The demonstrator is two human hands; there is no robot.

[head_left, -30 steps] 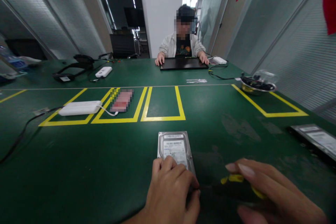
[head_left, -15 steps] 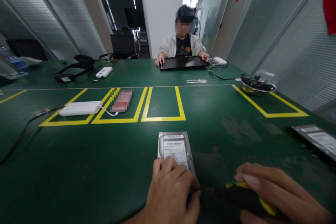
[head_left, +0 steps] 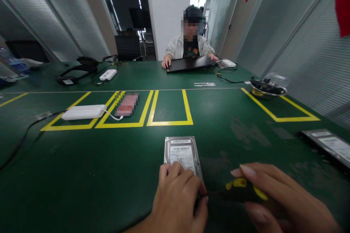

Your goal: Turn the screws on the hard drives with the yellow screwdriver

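Observation:
A silver hard drive with a white label lies on the green table in front of me. My left hand rests over its near end, fingers curled round the drive's edges and covering that part. To the right, my right hand holds a black and yellow tool handle, which looks like a screwdriver. The handle points left toward the drive's near right side; its tip is too dark to make out.
Another hard drive lies at the right. Beyond are yellow tape outlines, a white power bank cabled to a phone, and a metal bowl. Across the table, a person holds a black panel.
My right hand and the tool have shifted slightly left and up. My left hand stays on the drive. The person opposite has raised one side of the black panel.

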